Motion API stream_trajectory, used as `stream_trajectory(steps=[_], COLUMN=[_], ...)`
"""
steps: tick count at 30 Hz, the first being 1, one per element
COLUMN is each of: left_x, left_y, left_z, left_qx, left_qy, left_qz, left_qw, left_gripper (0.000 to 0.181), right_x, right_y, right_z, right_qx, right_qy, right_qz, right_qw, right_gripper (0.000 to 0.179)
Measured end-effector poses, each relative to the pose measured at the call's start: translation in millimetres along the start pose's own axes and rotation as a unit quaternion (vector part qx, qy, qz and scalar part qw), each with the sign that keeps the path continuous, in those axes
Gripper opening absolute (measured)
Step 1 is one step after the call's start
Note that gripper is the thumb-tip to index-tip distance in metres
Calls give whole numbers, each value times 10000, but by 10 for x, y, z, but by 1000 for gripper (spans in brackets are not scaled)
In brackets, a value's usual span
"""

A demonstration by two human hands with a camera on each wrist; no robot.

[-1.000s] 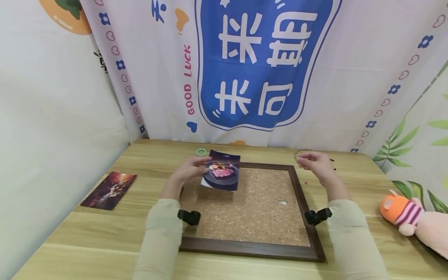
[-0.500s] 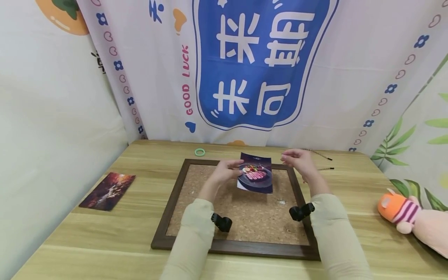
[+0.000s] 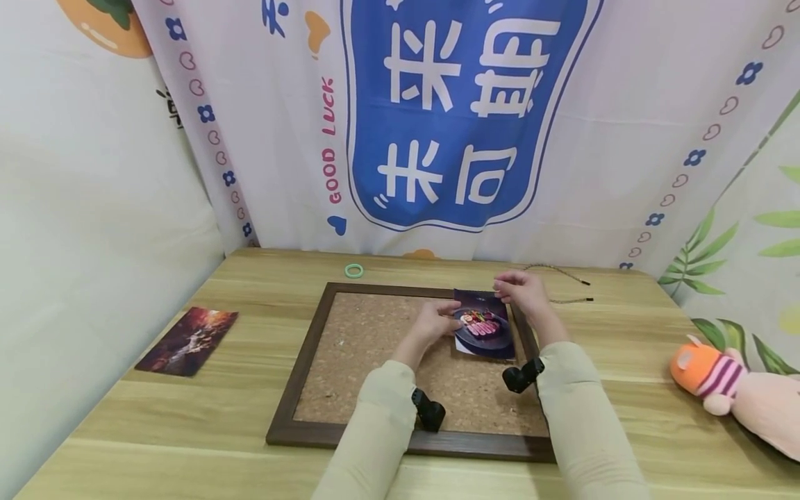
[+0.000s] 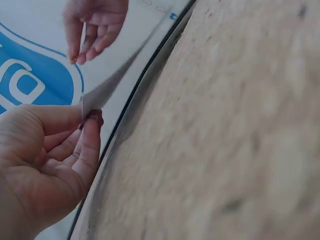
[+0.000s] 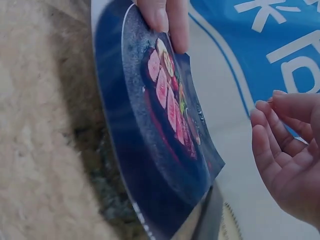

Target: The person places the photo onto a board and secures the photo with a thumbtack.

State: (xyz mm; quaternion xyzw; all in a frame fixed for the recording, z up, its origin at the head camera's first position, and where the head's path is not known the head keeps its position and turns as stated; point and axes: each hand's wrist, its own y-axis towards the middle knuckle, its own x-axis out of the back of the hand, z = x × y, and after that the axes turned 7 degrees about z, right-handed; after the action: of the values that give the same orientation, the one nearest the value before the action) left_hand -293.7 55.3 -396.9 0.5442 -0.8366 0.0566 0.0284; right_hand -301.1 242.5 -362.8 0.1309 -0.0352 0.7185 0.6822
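A printed photo of sliced meat on a dark plate (image 3: 482,332) is held above the far right part of a brown-framed corkboard (image 3: 369,361). My left hand (image 3: 432,323) pinches the photo by its left edge, thumb and fingers on opposite faces. In the right wrist view the photo (image 5: 125,145) curves slightly. My right hand (image 3: 525,295) is at the photo's upper right corner, apart from it. Its thumb and fingertips pinch a tiny reddish thing (image 5: 270,101), too small to identify. From the left wrist view, the right hand (image 4: 97,25) hangs beyond the photo (image 4: 107,90).
A second photo in dark and orange tones (image 3: 187,342) lies on the wooden table (image 3: 162,423) at the left. Behind the board are a green ring (image 3: 353,271) and a thin cord with dark ends (image 3: 565,273). A plush toy (image 3: 719,382) lies at the right.
My left hand has carried the photo rightward across the corkboard and lower towards its far right corner. My right hand has moved left, from beside the board to the photo's corner.
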Motion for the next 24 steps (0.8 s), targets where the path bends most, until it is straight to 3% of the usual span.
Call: stream_trajectory(steps=[5,8,12,15,24], left_x=[-64,-85,-95,-105,-142], left_y=[-7,-4,-3,-7,-10], left_z=[55,85,107,111,89], left_qx=[-26,-178,-322,-385,-301], left_qy=[416,892,1645,2021,2452], left_qz=[-103,-123,-166,-145,-81], left_qw=[9991,9958,9857,9785,9690], left_gripper=[41,40,39,38,39], right_x=[34,-20,-149,-185,-191], right_y=[85,80,22,24,16], right_z=[-263,-288,-233,-308,-455], right_qx=[113,-117,-588,-733,-570], right_qy=[401,364,-17,-151,-1056], right_qz=[-23,-245,-501,-532,-826], right_qw=[9991,9990,9970,9958,9893], right_gripper=[23,24,27,26,19])
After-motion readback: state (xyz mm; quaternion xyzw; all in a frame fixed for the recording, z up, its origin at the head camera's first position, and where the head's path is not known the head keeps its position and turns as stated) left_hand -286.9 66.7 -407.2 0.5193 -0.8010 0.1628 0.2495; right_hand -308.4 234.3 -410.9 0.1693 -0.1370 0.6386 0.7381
